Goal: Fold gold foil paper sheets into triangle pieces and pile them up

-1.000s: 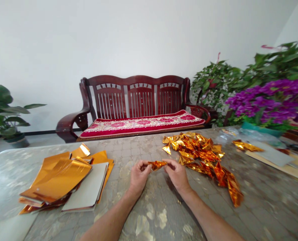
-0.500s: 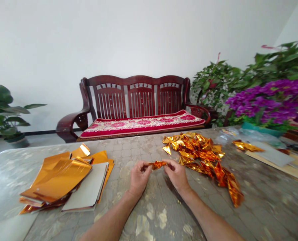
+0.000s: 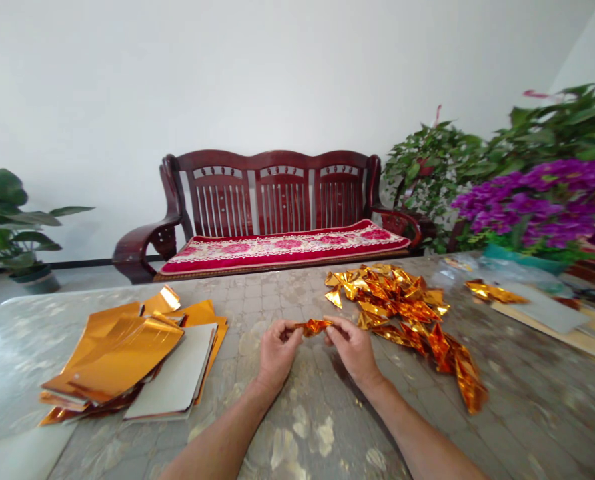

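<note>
Between my two hands is a small folded piece of shiny gold foil paper (image 3: 314,327), pinched at both ends above the table. My left hand (image 3: 279,350) grips its left tip between thumb and fingers. At the opposite tip my right hand (image 3: 351,347) holds it the same way; the fingertips cover the ends. To the right lies a heap of folded gold foil pieces (image 3: 397,293), trailing toward the front. On the left is a loose stack of flat gold foil sheets (image 3: 127,347), and a pale grey-backed stack (image 3: 175,377) leans against it.
The table (image 3: 297,413) has a patterned, glossy cover. At its right end are a grey card (image 3: 552,310), a plastic bag (image 3: 522,272) and purple flowers (image 3: 542,200). A wooden bench (image 3: 282,200) stands behind, with potted plants (image 3: 32,253) at the sides.
Both hands stay almost in place on the foil piece. My right fingers have shifted slightly at its right tip.
</note>
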{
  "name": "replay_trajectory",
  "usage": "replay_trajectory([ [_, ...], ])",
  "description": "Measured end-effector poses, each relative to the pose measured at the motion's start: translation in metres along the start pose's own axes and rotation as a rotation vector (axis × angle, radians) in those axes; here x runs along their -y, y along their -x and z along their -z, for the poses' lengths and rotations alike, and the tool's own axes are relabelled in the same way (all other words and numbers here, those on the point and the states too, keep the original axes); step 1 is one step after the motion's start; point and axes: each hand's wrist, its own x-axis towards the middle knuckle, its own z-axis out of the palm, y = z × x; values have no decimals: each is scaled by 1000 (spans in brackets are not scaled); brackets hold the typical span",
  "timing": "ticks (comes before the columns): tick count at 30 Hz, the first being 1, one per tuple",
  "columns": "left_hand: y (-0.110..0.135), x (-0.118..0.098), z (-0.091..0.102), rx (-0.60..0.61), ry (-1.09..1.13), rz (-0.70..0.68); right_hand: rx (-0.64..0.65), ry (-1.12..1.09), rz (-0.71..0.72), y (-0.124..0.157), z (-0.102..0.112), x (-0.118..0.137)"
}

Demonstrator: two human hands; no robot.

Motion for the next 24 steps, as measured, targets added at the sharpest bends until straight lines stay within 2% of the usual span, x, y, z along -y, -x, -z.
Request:
replay_trajectory([
  [3,0,-1,0,5,-2,8,12,33,36,-1,1,-2],
  [8,-1,-2,-1,14,27,31,-41,178,243,-4,4,-3],
  [12,-1,0,-1,34,27,42,-41,214,262,-4,5,-3],
  [18,-2,-1,-1,35,55,77,44,263,404,-2,7,-1],
  [24,-3,-4,-1,40,87,101,57,285,418,-3,7,-2],
])
